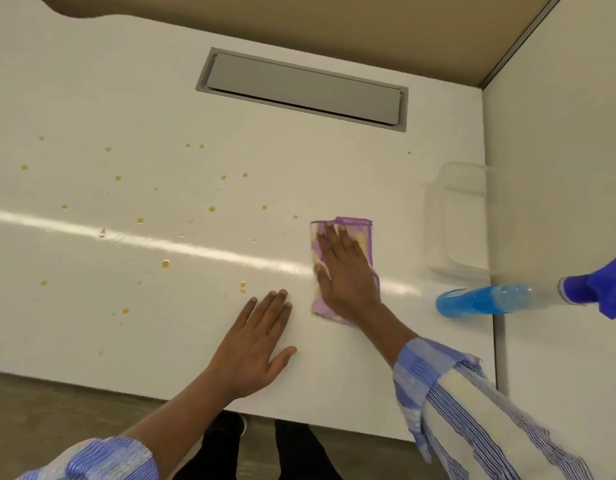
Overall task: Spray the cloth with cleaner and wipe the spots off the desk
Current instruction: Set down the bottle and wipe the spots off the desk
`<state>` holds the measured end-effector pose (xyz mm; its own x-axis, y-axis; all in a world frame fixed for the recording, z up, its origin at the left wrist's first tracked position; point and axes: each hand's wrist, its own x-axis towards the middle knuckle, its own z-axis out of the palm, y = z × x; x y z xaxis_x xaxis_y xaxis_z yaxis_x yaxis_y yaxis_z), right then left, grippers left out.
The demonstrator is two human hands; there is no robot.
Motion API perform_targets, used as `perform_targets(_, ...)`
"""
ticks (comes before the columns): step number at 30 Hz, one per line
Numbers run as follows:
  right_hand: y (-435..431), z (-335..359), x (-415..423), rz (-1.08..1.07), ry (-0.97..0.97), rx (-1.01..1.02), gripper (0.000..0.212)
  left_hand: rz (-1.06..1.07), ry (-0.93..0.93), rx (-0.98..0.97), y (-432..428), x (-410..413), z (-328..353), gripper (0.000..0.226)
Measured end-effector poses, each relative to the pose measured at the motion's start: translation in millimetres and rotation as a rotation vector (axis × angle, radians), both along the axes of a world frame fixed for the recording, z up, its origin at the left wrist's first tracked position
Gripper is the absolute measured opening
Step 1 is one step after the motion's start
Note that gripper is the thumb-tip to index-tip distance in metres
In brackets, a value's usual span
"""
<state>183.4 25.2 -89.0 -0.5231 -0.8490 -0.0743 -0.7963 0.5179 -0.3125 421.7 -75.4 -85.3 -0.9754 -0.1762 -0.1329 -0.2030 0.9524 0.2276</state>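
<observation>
A folded purple and yellow cloth lies flat on the white desk, right of centre. My right hand presses down on it, palm flat and fingers spread. My left hand rests flat on the bare desk just left of the cloth, holding nothing. Several yellow spots are scattered over the left and middle of the desk. A spray bottle with blue cleaner and a blue trigger head stands at the desk's right edge.
A clear plastic container stands at the right, behind the spray bottle. A grey cable flap is set into the back of the desk. A white partition borders the right side. The desk's front edge runs below my hands.
</observation>
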Motion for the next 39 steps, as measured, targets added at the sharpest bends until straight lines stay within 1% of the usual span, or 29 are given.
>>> perform_targets(2,31.0,-1.8,12.2,0.148,-0.006,-0.032,0.064,0.004,0.014,0.008,0.5,0.8,-2.1,0.073)
perform_targets(4,55.4,-4.0,5.8,0.178,0.002,-0.054,0.062,0.000,0.015,0.013,0.6,2.1,-3.0,0.073)
perform_targets(6,60.4,-4.7,-18.9,0.057,0.013,-0.046,0.061,-0.006,0.013,0.006,0.0,2.5,-4.0,0.073)
perform_targets(8,46.8,-5.2,-51.6,-0.095,0.030,-0.022,0.062,-0.008,0.006,-0.002,-0.7,1.6,-3.4,0.072)
perform_targets(11,6.1,-3.2,-88.0,-0.247,0.054,0.015,0.065,0.001,0.014,0.007,-0.1,1.0,-3.3,0.071)
perform_targets(13,-24.6,-3.6,-96.3,-0.316,0.056,-0.001,0.067,0.008,0.019,0.009,0.6,0.5,-3.6,0.071)
perform_targets(15,-48.0,-3.7,-86.8,-0.266,0.059,-0.017,0.068,0.010,0.025,0.001,1.3,0.2,-4.5,0.071)
perform_targets(18,-46.2,-3.8,-48.6,-0.024,0.028,-0.051,0.068,0.004,0.038,-0.001,0.4,0.0,-4.7,0.070)
perform_targets(19,-36.9,-3.3,-40.9,0.023,0.008,-0.059,0.067,0.002,0.042,-0.006,-0.4,-0.1,-4.4,0.069)
perform_targets(21,-17.5,-4.4,-44.2,0.027,0.005,-0.085,0.064,-0.004,0.048,-0.020,-1.7,-1.1,-3.0,0.068)
perform_targets(23,-11.2,-8.0,-72.4,-0.071,0.070,-0.116,0.062,-0.008,0.062,-0.034,-2.4,-3.6,-1.7,0.067)
perform_targets(25,-19.7,-12.8,-110.7,-0.251,0.129,-0.111,0.061,-0.017,0.069,-0.049,-3.4,-5.4,-0.2,0.065)
perform_targets(26,-28.1,-12.7,-129.4,-0.346,0.138,-0.104,0.063,-0.020,0.073,-0.051,-3.8,-5.8,0.6,0.065)
perform_targets(29,-67.2,-9.4,-161.3,-0.583,0.079,-0.058,0.068,-0.016,0.084,-0.046,-3.8,-6.2,1.0,0.064)
perform_targets(30,-80.6,-8.1,-162.0,-0.603,0.072,-0.057,0.068,-0.011,0.091,-0.041,-3.3,-6.3,0.3,0.064)
perform_targets(31,-90.2,-8.1,-159.2,-0.560,0.088,-0.062,0.067,-0.007,0.099,-0.036,-2.5,-6.3,-0.3,0.063)
perform_targets(34,-89.9,-13.0,-153.2,-0.242,0.155,-0.056,0.064,0.001,0.132,-0.024,-1.9,-6.6,-0.5,0.062)
perform_targets(35,-83.5,-15.5,-160.1,-0.208,0.157,-0.054,0.063,0.001,0.141,-0.026,-1.8,-7.1,0.4,0.062)
perform_targets(36,-78.5,-16.4,-170.7,-0.248,0.167,-0.060,0.064,0.000,0.146,-0.029,-1.9,-7.5,1.3,0.062)
perform_targets(39,-77.7,-16.6,-211.4,-0.558,0.178,-0.077,0.067,0.002,0.146,-0.031,-2.0,-8.2,3.7,0.061)
